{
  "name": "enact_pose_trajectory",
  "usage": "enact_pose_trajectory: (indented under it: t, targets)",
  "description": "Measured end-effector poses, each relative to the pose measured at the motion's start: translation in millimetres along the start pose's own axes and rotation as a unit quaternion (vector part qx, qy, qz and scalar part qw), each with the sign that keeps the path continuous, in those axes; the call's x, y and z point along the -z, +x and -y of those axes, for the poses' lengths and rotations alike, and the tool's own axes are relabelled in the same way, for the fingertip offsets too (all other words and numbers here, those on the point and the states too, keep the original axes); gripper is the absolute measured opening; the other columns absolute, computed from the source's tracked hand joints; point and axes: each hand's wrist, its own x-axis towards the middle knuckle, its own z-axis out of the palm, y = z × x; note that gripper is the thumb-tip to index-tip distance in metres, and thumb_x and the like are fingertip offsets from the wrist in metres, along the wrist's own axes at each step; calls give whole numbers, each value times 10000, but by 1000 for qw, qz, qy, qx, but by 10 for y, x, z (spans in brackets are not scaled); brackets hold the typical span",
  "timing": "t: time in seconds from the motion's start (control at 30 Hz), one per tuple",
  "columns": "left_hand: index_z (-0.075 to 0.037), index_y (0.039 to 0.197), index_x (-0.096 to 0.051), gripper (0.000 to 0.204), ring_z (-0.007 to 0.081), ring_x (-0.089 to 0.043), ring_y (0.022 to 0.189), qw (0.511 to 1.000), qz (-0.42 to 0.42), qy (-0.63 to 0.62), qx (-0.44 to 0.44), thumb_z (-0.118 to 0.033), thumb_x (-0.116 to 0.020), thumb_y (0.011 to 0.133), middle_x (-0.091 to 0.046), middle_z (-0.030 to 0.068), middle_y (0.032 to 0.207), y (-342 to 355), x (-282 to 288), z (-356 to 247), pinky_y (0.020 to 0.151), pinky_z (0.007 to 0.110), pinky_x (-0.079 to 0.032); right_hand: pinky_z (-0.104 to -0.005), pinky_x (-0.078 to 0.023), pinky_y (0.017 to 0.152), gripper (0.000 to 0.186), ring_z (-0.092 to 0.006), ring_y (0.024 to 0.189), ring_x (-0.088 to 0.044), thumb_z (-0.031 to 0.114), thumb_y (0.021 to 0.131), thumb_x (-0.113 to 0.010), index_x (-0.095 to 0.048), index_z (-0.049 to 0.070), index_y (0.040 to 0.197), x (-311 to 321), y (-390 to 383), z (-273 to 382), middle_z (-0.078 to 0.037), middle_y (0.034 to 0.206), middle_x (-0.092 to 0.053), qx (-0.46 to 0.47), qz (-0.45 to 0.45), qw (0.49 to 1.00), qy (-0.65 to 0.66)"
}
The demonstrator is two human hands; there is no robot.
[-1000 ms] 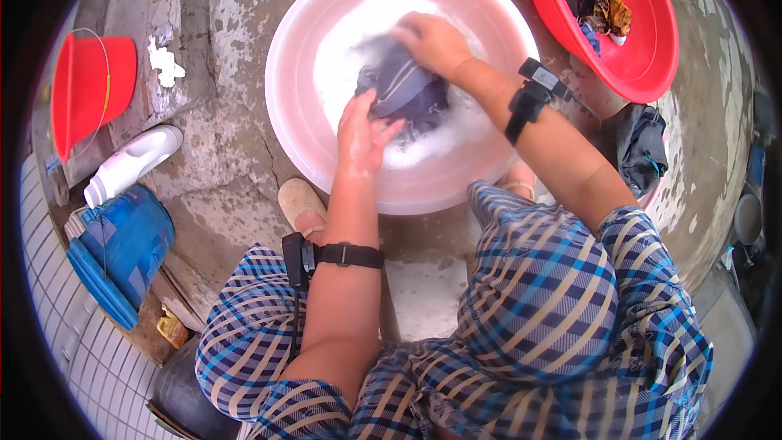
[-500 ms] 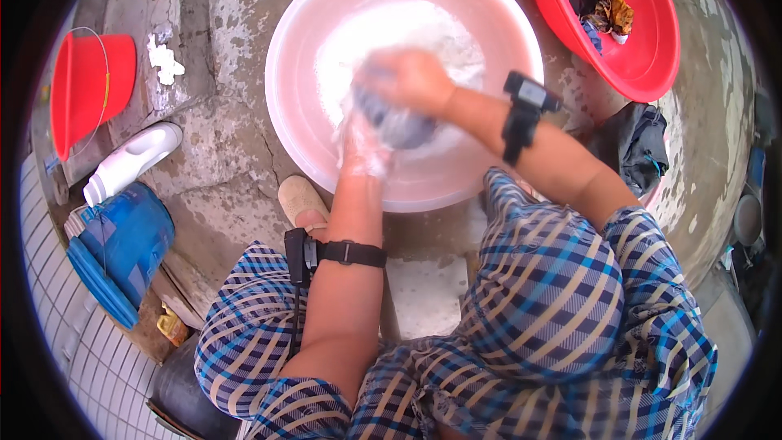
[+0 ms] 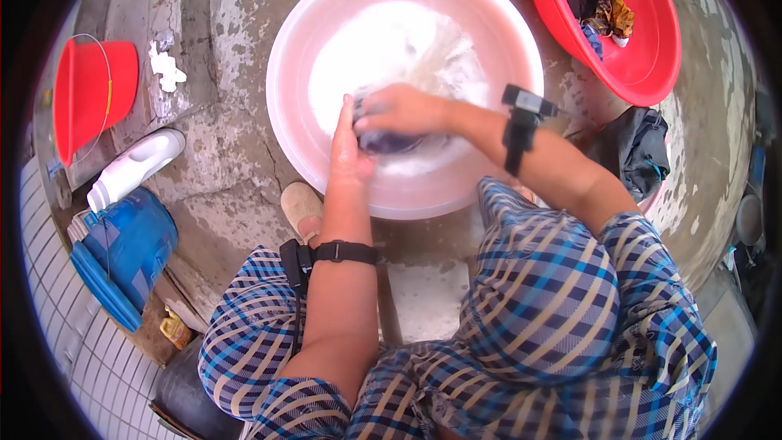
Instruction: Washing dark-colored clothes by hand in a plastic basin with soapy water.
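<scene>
A big pale pink basin (image 3: 291, 147) with white suds (image 3: 366, 45) in it stands in front of my knees. Over its near half, a wet dark cloth (image 3: 395, 143) is bunched between my hands. My left hand (image 3: 348, 145) holds the cloth's left side, fingers straight and pointing away from me, thumb at the near edge. From the right, my right hand (image 3: 401, 111) closes over the top of the cloth, its fingers curled and smeared by motion. Part of the cloth is hidden under that hand.
A red basin (image 3: 652, 49) with clothes (image 3: 599, 0) stands far right, near a dark bag-like bundle (image 3: 641, 151). On the left are a red bucket (image 3: 106, 85), a white bottle (image 3: 138, 165) and a blue bucket (image 3: 138, 232). A slippered foot (image 3: 303, 210) is beside the pink basin.
My right hand and the cloth have shifted slightly left and toward me. My left hand has straightened its fingers, and less foam shows on it.
</scene>
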Motion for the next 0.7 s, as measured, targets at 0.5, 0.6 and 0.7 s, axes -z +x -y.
enact_pose_trajectory:
  t: [0.5,0.6,0.7]
  targets:
    - [-60,1370,-322,625,368,-434,1236,993,-90,40,-60,-290,-633,879,-405,149,1372,-15,-304,204,1005,516,-401,-416,-399,984,588,-381,1158,-518,489,832,-631,-560,84,1252,441,-96,-571,-226,1232,-561,-121,-304,882,-340]
    - [-81,1367,-369,639,316,-419,1263,999,-12,44,-25,-445,-587,889,-447,103,1359,-32,-196,129,998,473,-408,-342,-437,928,551,-265,1050,-588,390,808,-691,-595,-6,1180,293,-112,-260,-188,1131,-627,-148,0,987,60]
    - [-92,1349,-406,586,265,-469,1224,1000,-11,11,-17,-460,-537,912,-482,108,1325,-6,8,-24,996,420,-424,-328,-485,822,341,-218,900,-637,272,817,-683,-656,56,1079,-137,-119,276,-152,1001,-668,4,-5,1000,22]
